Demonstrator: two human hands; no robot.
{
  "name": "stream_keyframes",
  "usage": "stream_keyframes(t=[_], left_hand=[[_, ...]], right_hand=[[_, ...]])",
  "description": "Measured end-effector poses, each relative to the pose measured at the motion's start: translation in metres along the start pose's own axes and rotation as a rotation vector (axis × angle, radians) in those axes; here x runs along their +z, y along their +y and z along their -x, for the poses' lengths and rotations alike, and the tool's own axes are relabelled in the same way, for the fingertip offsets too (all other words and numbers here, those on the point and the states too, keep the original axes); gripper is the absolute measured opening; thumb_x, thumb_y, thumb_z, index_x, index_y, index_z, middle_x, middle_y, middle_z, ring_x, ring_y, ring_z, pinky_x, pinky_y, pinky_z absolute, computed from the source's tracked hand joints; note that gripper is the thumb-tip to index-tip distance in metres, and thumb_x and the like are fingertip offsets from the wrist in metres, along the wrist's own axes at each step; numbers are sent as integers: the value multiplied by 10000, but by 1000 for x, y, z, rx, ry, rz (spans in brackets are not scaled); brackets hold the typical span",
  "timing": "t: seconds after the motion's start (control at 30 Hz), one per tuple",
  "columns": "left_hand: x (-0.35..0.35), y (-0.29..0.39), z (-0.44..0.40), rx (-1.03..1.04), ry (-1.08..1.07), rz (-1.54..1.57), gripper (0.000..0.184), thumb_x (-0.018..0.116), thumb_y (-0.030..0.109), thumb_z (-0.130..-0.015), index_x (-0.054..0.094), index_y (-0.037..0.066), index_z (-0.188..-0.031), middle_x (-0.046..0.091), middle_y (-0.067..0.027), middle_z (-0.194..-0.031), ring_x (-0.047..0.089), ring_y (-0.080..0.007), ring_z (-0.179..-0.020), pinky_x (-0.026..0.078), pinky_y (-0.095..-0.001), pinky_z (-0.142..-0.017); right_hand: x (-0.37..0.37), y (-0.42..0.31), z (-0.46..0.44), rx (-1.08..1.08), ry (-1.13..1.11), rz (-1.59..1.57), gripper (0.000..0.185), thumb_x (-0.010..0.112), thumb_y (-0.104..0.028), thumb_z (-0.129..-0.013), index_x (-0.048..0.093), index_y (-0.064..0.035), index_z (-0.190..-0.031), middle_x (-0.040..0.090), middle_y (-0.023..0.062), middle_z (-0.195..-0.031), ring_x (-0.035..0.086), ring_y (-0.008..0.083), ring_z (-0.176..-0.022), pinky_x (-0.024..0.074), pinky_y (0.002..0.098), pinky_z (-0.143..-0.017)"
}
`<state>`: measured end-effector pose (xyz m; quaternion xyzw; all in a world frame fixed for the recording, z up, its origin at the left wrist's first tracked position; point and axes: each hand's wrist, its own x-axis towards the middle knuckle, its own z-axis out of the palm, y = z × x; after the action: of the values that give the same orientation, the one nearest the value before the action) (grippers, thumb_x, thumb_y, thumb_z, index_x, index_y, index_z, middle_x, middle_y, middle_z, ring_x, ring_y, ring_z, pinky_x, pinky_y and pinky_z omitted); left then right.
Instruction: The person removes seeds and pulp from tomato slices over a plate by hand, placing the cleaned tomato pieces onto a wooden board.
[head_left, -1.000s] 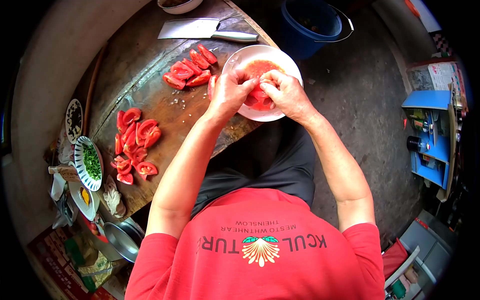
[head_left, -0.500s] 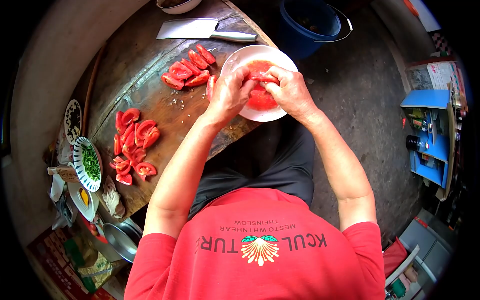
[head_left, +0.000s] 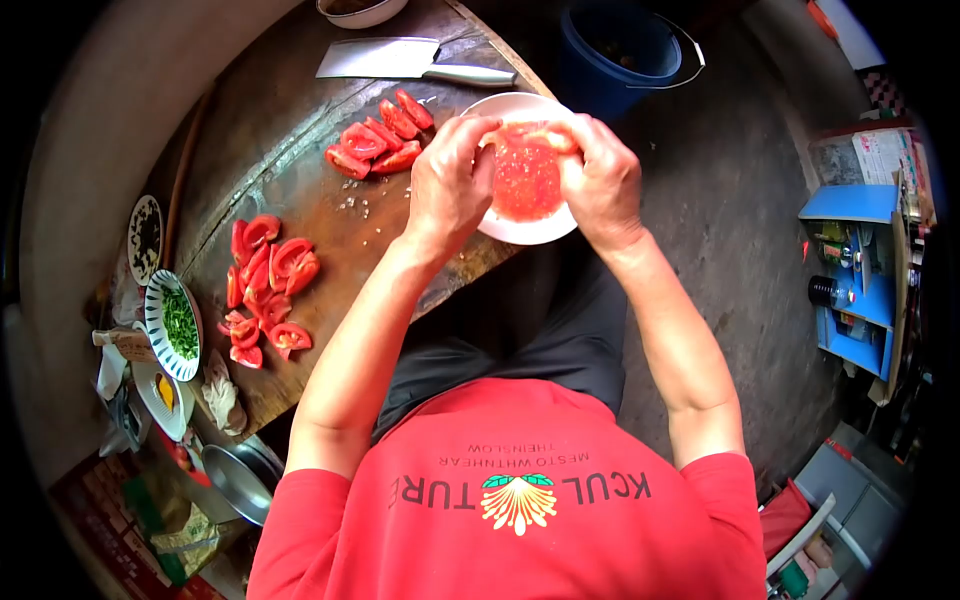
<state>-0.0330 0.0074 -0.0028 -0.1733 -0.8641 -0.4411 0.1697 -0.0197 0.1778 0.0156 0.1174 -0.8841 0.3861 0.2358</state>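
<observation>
A white bowl (head_left: 540, 232) near the table edge holds wet red tomato pulp (head_left: 526, 180) with seeds. My left hand (head_left: 448, 185) covers the bowl's left side, fingers curled towards the thumb. Opposite it, my right hand (head_left: 603, 180) is over the right rim with its fingers bent inward. Whatever either hand pinches is hidden by the fingers. Left of the bowl lie several cut tomato wedges (head_left: 364, 141). A second pile of tomato wedges (head_left: 270, 278) lies nearer the table's left side.
A cleaver (head_left: 380, 58) lies at the back of the wooden table (head_left: 350, 290). Chopped greens fill a striped bowl (head_left: 157, 330) at the left. Beyond the table edge stands a blue bucket (head_left: 600, 75). Blue shelving (head_left: 850, 205) is at the far right.
My hands have moved apart from above the bowl's middle to its two sides. The tomato piece between them is out of sight, and more pulp shows.
</observation>
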Motion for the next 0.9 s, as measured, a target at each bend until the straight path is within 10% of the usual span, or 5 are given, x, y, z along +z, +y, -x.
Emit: stream_keyframes(t=[0.63,0.7,0.9], left_hand=[[-1,2,27,-226,-59,149,421,590,11,-831,513,-14,-1243,595,-144,-1120,648,-145,-770,514,-288,-758],[4,1,39,-259,-79,189,417,592,11,-826,519,-12,-1237,588,-136,-1130,653,-145,-761,516,-290,-770],[-15,35,38,-652,-109,816,480,586,92,-893,411,-14,-1327,546,-146,-1213,652,-143,-774,554,-248,-645]], right_hand=[[-10,-28,-6,-101,217,-177,264,513,140,-724,640,11,-917,645,96,-806,629,150,-737,497,265,-662],[9,17,8,607,-264,-171,178,563,-2,-760,637,8,-921,654,194,-840,662,309,-784,515,349,-722],[2,-23,-5,576,-380,-462,118,548,-12,-831,639,7,-903,621,14,-692,519,41,-483,421,188,-453]])
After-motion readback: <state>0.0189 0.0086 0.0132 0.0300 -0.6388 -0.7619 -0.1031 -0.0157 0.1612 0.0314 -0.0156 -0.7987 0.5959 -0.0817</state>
